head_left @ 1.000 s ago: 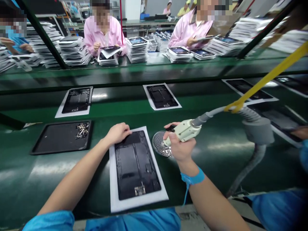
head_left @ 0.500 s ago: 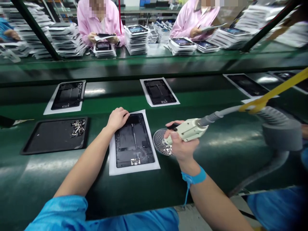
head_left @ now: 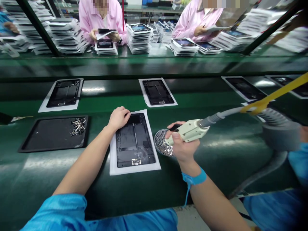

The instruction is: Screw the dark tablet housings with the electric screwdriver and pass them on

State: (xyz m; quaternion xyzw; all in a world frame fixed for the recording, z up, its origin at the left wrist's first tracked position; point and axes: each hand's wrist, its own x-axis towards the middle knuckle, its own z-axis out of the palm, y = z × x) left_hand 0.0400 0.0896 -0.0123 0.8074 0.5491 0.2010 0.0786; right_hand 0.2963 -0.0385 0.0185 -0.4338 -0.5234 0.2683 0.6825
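A black opened tablet [head_left: 136, 146] lies on a white sheet [head_left: 154, 166] in front of me, with a small circuit board near its lower edge. My left hand [head_left: 119, 118] rests with curled fingers on the tablet's upper left corner, gripping it there. An off-white electric screwdriver [head_left: 191, 130] is held in my right hand [head_left: 184, 146], a blue strap around that wrist. The driver's front end is over a round metal screw plate [head_left: 160, 141] full of small holes, right of the tablet. Its tip is hidden.
A black tray [head_left: 55, 136] with a pile of small metal parts [head_left: 78, 126] sits at left. More opened tablets [head_left: 158, 92] on white sheets lie along the green belt [head_left: 108, 99]. A grey hose [head_left: 260, 170] and yellow strap [head_left: 286, 89] are at right. Two people in pink handle tablets across the line.
The tablets on the belt have shifted slightly left. My hands, the screwdriver and the tablet before me have hardly moved. At right, a blue sleeve shows more.
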